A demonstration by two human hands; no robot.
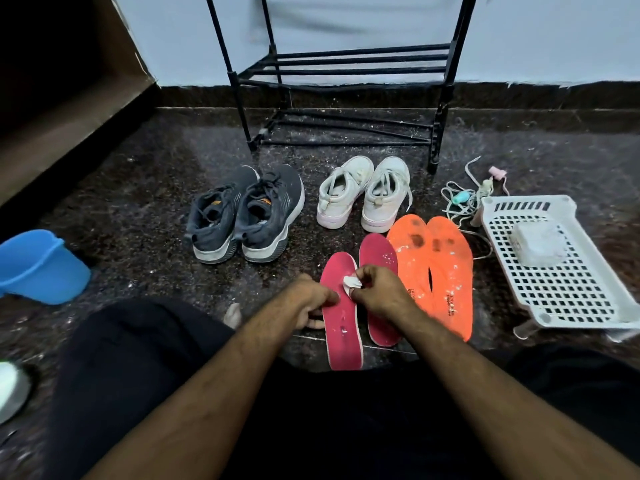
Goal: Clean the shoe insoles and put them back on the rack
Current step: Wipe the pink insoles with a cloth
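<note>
You're early on: your right hand [375, 292] pinches what looks like a wipe [350, 283] on the first pink insole [341, 327], your left hand [308, 301] presses its edge, and the orange insoles [436, 268] remain spotted with the rack [343, 69] bare.

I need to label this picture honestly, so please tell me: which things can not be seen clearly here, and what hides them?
- Right hand: the small white thing it pinches is too small to identify.
- Left hand: fingertips are hidden under the hand.
- Orange insoles: printed text is too small to read.
- White block on the white basket: blurred.
- Blue bucket: cut by the left edge.
- Black rack: top cut off.
</note>
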